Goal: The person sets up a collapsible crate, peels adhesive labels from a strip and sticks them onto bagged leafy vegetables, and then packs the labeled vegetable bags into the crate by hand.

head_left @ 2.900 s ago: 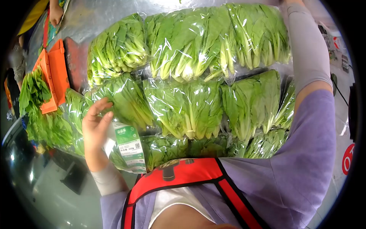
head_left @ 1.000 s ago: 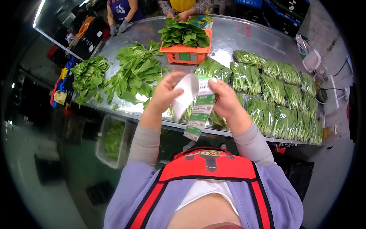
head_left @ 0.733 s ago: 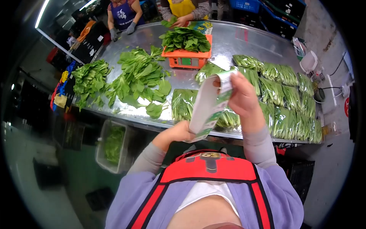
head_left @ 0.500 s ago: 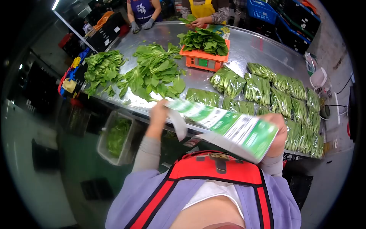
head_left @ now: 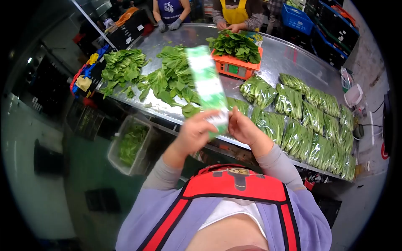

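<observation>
A green-and-white strip of printed labels stands up in front of me, its print smeared by motion. My left hand is closed on its lower end, thumb across the front. At the strip's lower right edge, my right hand is closed, its fingertips against the edge; the exact grip is partly hidden. Behind the strip, loose leafy greens lie on the metal table. An orange scale carries a pile of greens. Bagged greens cover the table's right side.
Across the table stand two people, one in a purple apron with gloves, one in a yellow apron. A plastic bin with greens sits on the floor at left. A blue basket and stacked crates are at back right.
The strip has swung from stretched sideways between both hands to nearly upright. My hands have come close together in the middle. The view has shifted slightly.
</observation>
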`<action>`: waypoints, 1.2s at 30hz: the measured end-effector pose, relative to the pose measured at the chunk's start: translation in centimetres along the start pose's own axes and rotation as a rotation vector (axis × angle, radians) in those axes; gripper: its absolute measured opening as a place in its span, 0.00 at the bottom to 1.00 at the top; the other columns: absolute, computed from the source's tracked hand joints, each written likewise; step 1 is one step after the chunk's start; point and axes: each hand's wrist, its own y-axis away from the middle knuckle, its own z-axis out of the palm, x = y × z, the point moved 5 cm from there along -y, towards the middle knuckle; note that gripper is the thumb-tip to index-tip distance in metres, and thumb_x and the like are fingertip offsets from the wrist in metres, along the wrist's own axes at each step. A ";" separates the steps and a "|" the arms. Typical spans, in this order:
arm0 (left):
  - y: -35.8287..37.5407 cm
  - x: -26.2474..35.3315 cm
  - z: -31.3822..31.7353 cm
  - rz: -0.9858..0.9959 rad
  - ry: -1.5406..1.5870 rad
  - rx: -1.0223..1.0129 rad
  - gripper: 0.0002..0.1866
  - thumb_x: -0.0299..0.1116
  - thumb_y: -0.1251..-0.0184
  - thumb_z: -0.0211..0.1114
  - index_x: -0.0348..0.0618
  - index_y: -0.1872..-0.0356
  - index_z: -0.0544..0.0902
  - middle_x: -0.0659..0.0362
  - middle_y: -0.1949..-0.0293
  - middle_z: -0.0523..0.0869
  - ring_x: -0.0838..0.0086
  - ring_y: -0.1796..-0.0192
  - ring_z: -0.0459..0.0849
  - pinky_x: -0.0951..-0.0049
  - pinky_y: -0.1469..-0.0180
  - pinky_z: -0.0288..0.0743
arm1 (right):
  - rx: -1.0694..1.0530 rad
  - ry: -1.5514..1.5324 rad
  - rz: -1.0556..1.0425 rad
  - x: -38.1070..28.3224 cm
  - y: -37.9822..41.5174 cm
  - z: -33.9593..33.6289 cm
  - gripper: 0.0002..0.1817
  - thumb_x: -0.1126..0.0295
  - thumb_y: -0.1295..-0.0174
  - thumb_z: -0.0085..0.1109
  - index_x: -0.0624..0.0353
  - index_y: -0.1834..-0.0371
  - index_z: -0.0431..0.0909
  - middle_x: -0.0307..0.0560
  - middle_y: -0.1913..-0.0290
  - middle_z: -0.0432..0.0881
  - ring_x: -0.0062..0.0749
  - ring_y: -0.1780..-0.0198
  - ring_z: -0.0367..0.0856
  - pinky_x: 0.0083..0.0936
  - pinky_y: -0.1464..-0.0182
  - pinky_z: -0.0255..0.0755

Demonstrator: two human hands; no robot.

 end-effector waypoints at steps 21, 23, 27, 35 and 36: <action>-0.6 -2.2 7.3 -0.678 0.719 0.496 0.08 0.26 0.36 0.58 0.34 0.60 0.80 0.61 0.65 0.84 0.83 0.64 0.79 0.83 0.61 0.71 | 0.592 0.907 -0.643 -4.0 7.0 0.2 0.10 0.70 0.46 0.61 0.62 0.63 0.77 0.42 0.68 0.77 0.28 0.66 0.73 0.24 0.62 0.67; 0.0 -1.8 7.8 -0.684 0.670 0.465 0.08 0.25 0.37 0.58 0.34 0.60 0.80 0.61 0.64 0.83 0.84 0.64 0.78 0.83 0.61 0.71 | 0.684 1.290 -1.056 -6.3 9.2 2.1 0.13 0.71 0.50 0.62 0.58 0.61 0.77 0.48 0.58 0.76 0.45 0.54 0.73 0.34 0.55 0.67; 1.4 -1.5 8.9 -0.728 0.476 0.171 0.08 0.27 0.35 0.56 0.33 0.61 0.80 0.66 0.68 0.81 0.87 0.67 0.74 0.85 0.64 0.67 | 0.372 1.386 -0.829 -5.6 8.5 2.5 0.11 0.68 0.49 0.62 0.58 0.63 0.78 0.45 0.62 0.80 0.40 0.57 0.77 0.34 0.54 0.67; 5.0 -1.4 9.9 -0.531 0.308 -0.156 0.08 0.27 0.34 0.51 0.37 0.61 0.77 0.60 0.68 0.78 0.75 0.66 0.75 0.78 0.62 0.68 | 0.470 1.324 -0.621 -0.3 10.3 1.1 0.04 0.71 0.47 0.59 0.58 0.70 0.80 0.45 0.73 0.79 0.40 0.68 0.77 0.31 0.60 0.67; 5.0 -1.0 9.3 -0.449 0.046 -0.260 0.07 0.26 0.35 0.52 0.37 0.61 0.77 0.55 0.67 0.79 0.69 0.65 0.77 0.76 0.59 0.69 | 0.477 1.320 -0.620 0.2 10.1 1.1 0.04 0.71 0.47 0.59 0.58 0.70 0.80 0.45 0.73 0.79 0.40 0.68 0.77 0.31 0.60 0.67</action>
